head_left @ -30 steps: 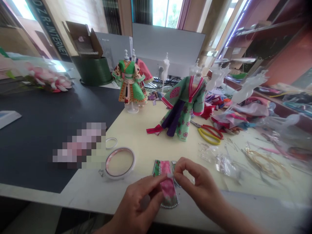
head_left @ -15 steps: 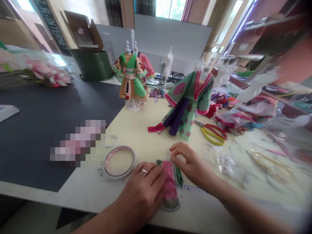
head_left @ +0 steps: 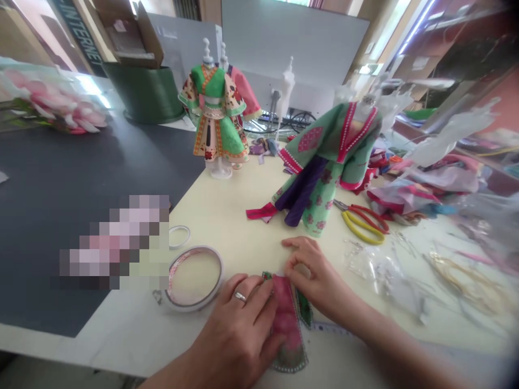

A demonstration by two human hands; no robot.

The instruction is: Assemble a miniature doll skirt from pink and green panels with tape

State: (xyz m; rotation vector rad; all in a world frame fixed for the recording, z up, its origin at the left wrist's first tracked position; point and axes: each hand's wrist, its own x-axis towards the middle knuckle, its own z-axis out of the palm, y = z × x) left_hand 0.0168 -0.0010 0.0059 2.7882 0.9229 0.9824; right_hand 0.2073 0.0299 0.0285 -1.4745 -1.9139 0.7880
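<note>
A small pink fabric panel (head_left: pixel 287 319) with a greyish lower end and a bead-like edging lies near the table's front. My left hand (head_left: pixel 243 319), wearing a ring, rests over its left side, fingers bent and thumb on the cloth. At the panel's upper right corner is my right hand (head_left: pixel 312 273), its thumb and a finger pinched together there while the index finger points left. What sits between those fingertips is hard to see. A green strip (head_left: pixel 304 310) with the same edging shows along the panel's right side, and a bit of green pokes out at the top left.
Left of my hands lie a large tape roll (head_left: pixel 221 275) and a smaller ring (head_left: pixel 179 246). Doll dresses on stands, one green-orange (head_left: pixel 219 129) and one green-purple (head_left: pixel 320 178), rise behind. Scissors (head_left: pixel 363 224), plastic bags (head_left: pixel 377 270) and fabric scraps (head_left: pixel 409 189) spread rightward. A ruler (head_left: pixel 332 328) lies beside the panel.
My right hand's fingers have closed in on the panel's upper right corner. The left hand stays on the cloth. The view has shifted slightly.
</note>
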